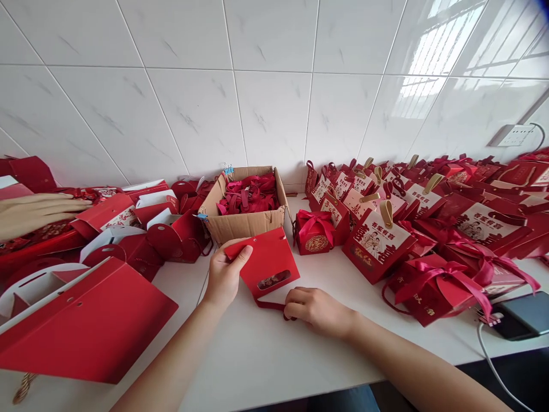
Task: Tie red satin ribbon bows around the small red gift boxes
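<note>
My left hand (229, 269) grips a red gift box (272, 254) by one edge, with the thumb across its flat face. The box is tilted above the white table and has a cut-out slot near its lower edge. A dark red strap (269, 305) runs from the lower corner of the box to my right hand (319, 312), whose curled fingers pinch it just over the tabletop. Beyond the box stands a cardboard carton (231, 226) full of dark red straps (253, 194).
Open red boxes (180, 234) crowd the left, with a larger red box (94, 320) nearest me. Many closed boxes (377, 243) with handles or bows fill the right. A dark device (521, 315) with a white cable (489, 355) lies at the right edge. Behind is a tiled wall (274, 114).
</note>
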Motion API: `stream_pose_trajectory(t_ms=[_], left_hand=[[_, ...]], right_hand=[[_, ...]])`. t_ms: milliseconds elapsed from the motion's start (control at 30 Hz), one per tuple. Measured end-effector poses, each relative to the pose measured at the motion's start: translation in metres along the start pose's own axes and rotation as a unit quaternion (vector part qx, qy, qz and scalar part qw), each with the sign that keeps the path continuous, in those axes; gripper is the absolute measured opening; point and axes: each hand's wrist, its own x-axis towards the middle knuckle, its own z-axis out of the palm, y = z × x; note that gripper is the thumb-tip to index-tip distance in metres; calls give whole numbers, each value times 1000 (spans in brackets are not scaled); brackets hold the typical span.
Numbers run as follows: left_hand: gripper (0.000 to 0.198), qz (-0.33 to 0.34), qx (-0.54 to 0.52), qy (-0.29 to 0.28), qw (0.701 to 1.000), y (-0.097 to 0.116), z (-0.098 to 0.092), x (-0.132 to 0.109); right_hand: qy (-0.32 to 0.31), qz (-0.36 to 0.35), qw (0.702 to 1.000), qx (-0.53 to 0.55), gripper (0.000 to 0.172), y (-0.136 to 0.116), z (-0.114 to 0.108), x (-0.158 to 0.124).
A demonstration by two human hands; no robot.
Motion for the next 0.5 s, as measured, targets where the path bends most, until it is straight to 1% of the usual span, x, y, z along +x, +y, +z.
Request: stream_pose_trajectory(t_ms=[100, 267, 400, 500], left_hand=[[27, -7, -8, 2, 1000, 0, 1, 0], [27, -15, -22, 7, 1000, 2, 3, 0], [30, -27, -24, 12, 999, 5, 5, 0], [32, -30, -24, 14, 999, 6, 5, 0]], right_hand=[[16, -19, 1000, -19, 25, 0, 3, 1], [57, -36, 996, -55, 25, -1, 6, 1], [80, -31, 995, -43, 25, -1, 7, 1], [92, -7, 996, -14, 26, 0, 8, 1]])
